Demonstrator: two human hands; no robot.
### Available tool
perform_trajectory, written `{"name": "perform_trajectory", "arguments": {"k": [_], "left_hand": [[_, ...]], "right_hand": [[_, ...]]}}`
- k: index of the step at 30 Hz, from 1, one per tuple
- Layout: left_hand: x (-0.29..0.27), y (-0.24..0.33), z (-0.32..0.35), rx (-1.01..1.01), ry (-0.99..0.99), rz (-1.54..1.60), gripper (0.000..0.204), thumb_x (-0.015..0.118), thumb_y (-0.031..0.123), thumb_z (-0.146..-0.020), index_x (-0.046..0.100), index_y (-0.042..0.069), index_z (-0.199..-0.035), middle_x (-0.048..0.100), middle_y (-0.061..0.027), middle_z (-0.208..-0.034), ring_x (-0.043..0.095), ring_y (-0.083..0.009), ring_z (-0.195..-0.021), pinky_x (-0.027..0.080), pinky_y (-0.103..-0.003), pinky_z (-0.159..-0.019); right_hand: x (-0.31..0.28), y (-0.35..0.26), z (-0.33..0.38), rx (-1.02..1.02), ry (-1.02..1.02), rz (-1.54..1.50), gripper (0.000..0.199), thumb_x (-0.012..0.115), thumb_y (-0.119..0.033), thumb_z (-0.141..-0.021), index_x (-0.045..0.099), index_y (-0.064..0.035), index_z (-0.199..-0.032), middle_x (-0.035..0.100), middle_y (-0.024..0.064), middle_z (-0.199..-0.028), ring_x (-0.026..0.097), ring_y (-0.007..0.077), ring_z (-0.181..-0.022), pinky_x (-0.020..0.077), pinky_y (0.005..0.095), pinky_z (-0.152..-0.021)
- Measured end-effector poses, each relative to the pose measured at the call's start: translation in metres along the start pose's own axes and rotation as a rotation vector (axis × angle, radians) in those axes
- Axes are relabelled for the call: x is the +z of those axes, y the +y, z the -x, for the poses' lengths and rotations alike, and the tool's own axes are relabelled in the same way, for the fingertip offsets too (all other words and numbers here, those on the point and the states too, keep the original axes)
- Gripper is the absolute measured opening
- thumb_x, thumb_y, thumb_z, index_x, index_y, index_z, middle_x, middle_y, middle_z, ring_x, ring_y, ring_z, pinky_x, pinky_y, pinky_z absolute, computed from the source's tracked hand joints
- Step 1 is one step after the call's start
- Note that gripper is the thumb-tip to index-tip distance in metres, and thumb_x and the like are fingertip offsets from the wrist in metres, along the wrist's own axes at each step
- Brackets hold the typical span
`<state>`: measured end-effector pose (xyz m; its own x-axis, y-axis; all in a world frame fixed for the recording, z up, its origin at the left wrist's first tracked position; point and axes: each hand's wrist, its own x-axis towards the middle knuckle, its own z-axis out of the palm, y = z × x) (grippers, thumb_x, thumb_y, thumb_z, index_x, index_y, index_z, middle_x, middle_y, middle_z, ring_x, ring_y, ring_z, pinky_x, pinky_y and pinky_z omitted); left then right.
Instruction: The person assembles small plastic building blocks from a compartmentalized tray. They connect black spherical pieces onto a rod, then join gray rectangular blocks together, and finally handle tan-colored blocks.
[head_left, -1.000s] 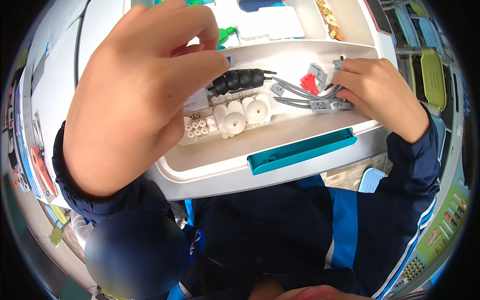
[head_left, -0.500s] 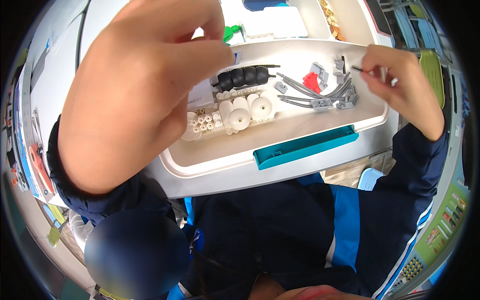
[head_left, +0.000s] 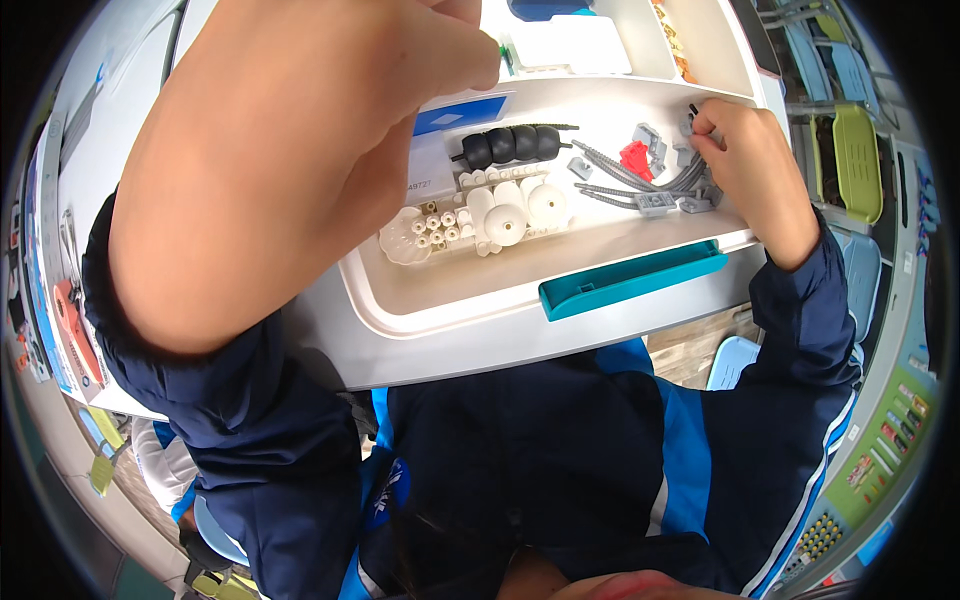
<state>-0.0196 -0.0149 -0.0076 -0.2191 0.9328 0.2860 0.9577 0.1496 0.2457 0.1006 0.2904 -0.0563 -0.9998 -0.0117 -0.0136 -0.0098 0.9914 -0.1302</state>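
Note:
My left hand [head_left: 300, 170] is raised close to the camera at the upper left, fingers curled together; whether it holds anything is hidden. A small green piece [head_left: 504, 55] shows just past its fingertips. My right hand [head_left: 750, 165] reaches into the right end of a white tray [head_left: 480, 300] with a teal handle [head_left: 632, 283]. Its fingertips pinch a small dark part [head_left: 693, 108] over the grey rods [head_left: 625, 175]. In the tray lie a row of black wheels on an axle [head_left: 510, 146], white round parts [head_left: 500, 212] and a red piece [head_left: 636, 158].
A second white tray [head_left: 640, 40] with compartments sits behind the first. Green and blue chairs [head_left: 858, 160] stand at the right. Papers and small items [head_left: 70, 330] lie along the table's left edge. My dark blue jacket [head_left: 560, 470] fills the lower view.
My right hand lifted a thin part out of the tray, then came back down to the grey rods at the tray's right end. My left hand stayed raised, shifting slightly up.

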Motion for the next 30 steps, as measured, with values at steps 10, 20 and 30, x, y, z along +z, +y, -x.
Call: {"name": "perform_trajectory", "arguments": {"k": [10,20,30], "left_hand": [[0.009,-0.013,0.014,0.003,0.026,0.049,0.03,0.063,-0.013,-0.062,0.067,0.002,-0.088,0.06,-0.0104,-0.092,0.056,-0.0253,-0.078,0.045,-0.032,-0.067],[0.004,-0.017,0.024,-0.019,0.039,0.083,0.028,0.065,-0.009,-0.061,0.066,0.001,-0.088,0.06,-0.0094,-0.092,0.056,-0.0241,-0.075,0.043,-0.033,-0.066],[0.009,-0.001,0.011,-0.031,0.079,0.141,0.027,0.068,-0.006,-0.061,0.066,0.001,-0.088,0.061,-0.0083,-0.091,0.055,-0.0229,-0.073,0.041,-0.033,-0.065]], "right_hand": [[-0.042,-0.025,0.01,0.126,0.087,0.054,0.008,0.063,0.002,-0.075,0.062,-0.0024,-0.081,0.061,0.0178,-0.069,0.06,0.0355,-0.058,0.0472,0.0381,-0.054],[-0.016,-0.109,-0.031,-0.588,0.174,0.001,0.017,0.064,0.0,-0.08,0.055,-0.0063,-0.092,0.061,0.0087,-0.07,0.058,0.0277,-0.056,0.0455,0.0307,-0.051],[-0.035,-0.07,-0.021,-0.547,0.182,-0.113,0.013,0.068,0.0,-0.077,0.065,-0.0009,-0.09,0.066,0.0119,-0.08,0.065,0.0277,-0.07,0.0501,0.0303,-0.061]]}}
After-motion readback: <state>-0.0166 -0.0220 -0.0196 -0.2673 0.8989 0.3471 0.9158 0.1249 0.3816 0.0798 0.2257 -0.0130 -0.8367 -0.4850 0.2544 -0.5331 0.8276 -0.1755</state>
